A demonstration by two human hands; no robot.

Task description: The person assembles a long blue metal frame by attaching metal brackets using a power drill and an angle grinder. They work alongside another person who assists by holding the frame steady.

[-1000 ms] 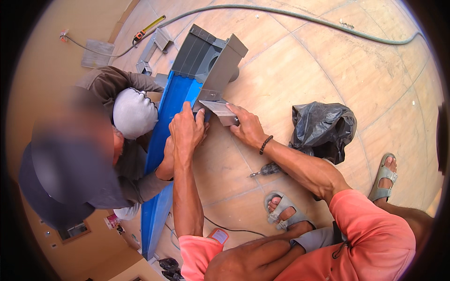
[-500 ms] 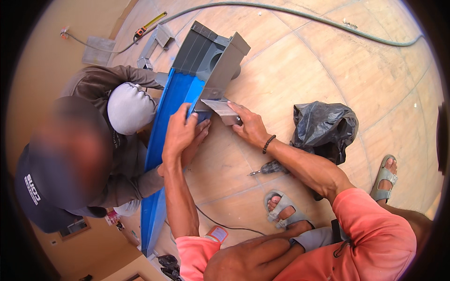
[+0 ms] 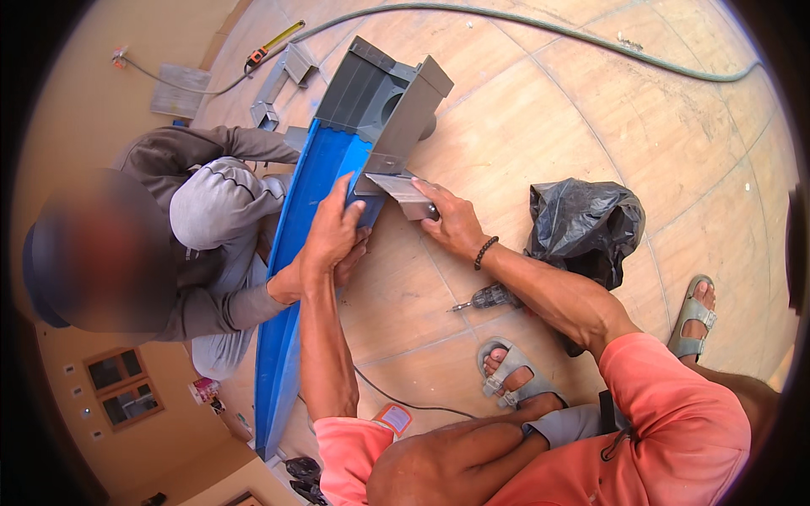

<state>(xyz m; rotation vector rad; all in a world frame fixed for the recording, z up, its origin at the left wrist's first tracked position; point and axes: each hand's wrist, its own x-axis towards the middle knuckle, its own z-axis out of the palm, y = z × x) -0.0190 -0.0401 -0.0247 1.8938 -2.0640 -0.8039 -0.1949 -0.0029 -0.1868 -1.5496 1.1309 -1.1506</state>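
A long blue gutter (image 3: 308,211), a smooth trough with raised sides and a faint gloss, runs lengthwise on the person's left. Its far end fits into a grey end piece (image 3: 401,122), a boxy, matte form with flat walls and a round hole inside. At the right side of that joint sits a bent plate (image 3: 396,192), thin and grey, with a dull metallic sheen, a flat face and a folded lower edge.

The left hand (image 3: 332,236) is at the gutter's right edge: its index finger lies extended over the rim toward the plate, and its thumb lies along the outer side, so the rim is pinched between them. Just below and partly hidden by it, a co-worker's hand (image 3: 356,249) touches the gutter's outer side. The right hand (image 3: 456,223) grasps the plate by its right end, fingers on top along the edge and thumb low by the fold; the plate reaches left from these fingers to the gutter's side, its near end just beside the left thumb.

To the right, a crumpled, shiny black plastic bag (image 3: 582,223) lies on the tiled floor (image 3: 591,118), and a dark drill (image 3: 492,295) with a slim bit lies below the right forearm, partly hidden.
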